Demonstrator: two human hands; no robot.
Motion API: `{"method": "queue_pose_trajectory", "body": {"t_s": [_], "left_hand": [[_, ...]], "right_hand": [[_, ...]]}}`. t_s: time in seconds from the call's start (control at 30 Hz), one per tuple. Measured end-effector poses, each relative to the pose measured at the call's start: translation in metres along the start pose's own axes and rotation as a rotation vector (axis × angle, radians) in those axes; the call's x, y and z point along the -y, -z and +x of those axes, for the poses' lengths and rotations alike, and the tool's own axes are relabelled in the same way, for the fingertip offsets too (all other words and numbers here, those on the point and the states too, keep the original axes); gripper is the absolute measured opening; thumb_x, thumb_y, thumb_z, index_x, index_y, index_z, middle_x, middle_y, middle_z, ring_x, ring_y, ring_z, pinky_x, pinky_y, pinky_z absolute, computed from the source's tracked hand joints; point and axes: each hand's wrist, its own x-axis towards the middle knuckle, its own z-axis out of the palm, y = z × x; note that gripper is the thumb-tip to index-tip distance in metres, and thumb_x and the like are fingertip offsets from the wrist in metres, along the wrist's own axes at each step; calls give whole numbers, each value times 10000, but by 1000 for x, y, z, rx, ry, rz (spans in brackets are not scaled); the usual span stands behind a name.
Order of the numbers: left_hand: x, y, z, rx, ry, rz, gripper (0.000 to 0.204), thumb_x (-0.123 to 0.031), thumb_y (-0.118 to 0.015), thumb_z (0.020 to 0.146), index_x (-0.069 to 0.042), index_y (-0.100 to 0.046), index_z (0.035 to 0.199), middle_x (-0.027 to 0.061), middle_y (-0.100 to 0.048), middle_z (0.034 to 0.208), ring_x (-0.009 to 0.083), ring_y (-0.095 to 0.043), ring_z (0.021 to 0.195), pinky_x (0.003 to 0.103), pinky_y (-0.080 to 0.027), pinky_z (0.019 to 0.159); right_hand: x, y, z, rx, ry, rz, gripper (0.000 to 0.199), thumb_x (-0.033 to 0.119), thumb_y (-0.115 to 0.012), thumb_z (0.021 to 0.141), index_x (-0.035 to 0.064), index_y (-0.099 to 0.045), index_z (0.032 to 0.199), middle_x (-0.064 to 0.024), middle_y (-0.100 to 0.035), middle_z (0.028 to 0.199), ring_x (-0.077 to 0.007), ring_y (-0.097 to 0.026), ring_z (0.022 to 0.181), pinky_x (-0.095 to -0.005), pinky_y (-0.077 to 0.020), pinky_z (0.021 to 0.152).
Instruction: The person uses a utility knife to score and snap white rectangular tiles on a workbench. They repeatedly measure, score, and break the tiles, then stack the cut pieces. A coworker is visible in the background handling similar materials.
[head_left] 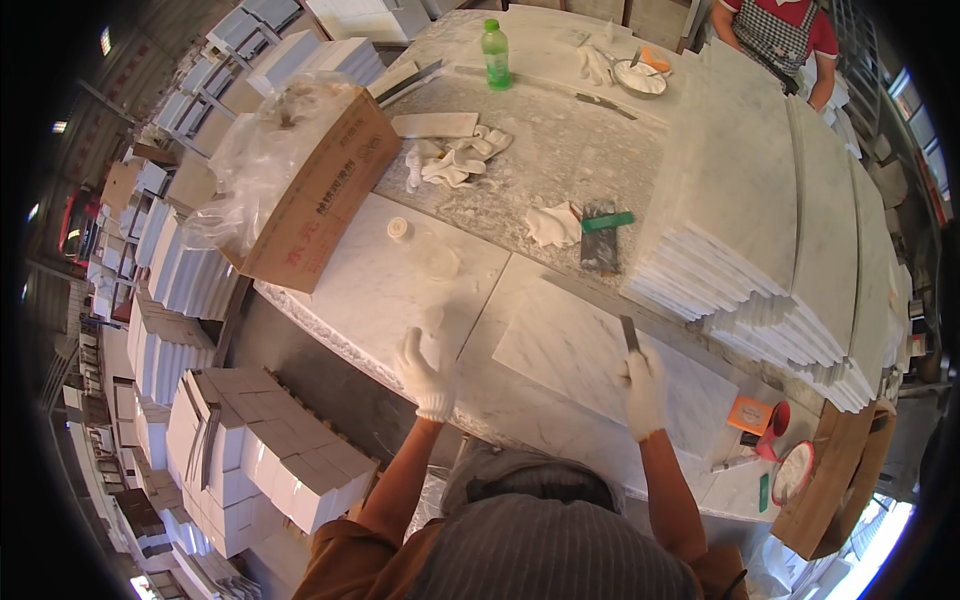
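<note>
My right hand, in a white knit glove, is closed round a scraper with a flat dark blade that points away from me. It is above a pale, grey-veined marble slab lying on the worktop. My left hand, gloved the same way, has its fingers stretched out and holds nothing. It is near the front edge of another marble slab. On that slab stand a small white round container and a clear plastic bag or cup, hard to make out.
A cardboard box with plastic film stands left; stacked marble slabs rise right. Farther back are gloves, a green bottle and a bowl of white paste. A red-rimmed bowl sits near right. Another person stands far right.
</note>
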Motion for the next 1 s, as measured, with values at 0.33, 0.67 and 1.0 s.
{"method": "queue_pose_trajectory", "body": {"t_s": [0.33, 0.67, 1.0], "left_hand": [[-80, -26, 8, 341, -234, -156, 713, -300, -811, 777, -53, -500, 1369, 145, -595, 1291, 370, -568, 1148, 467, -457, 970], [-121, -74, 46, 609, -106, 40, 955, -625, -735, 761, -56, -426, 1462, 164, -571, 1353, 350, -551, 1221, 457, -412, 1062], [-86, -82, 48, 461, -76, -212, 641, -377, -660, 921, -57, -464, 1441, 203, -626, 1224, 384, -573, 1146, 475, -428, 1033]], "right_hand": [[13, 7, -27, 33, 53, 73, 213, 196, -598, 980, 21, -656, 1086, 58, -504, 773, -41, -449, 685, -220, -361, 592], [12, 20, -39, 131, -82, 71, 229, 213, -658, 944, 35, -727, 1070, 47, -612, 803, -35, -476, 673, -220, -378, 598], [-1, -9, -21, 106, 79, -120, 237, 198, -615, 948, 9, -666, 1082, -8, -592, 819, -66, -528, 721, -239, -441, 654]]}}
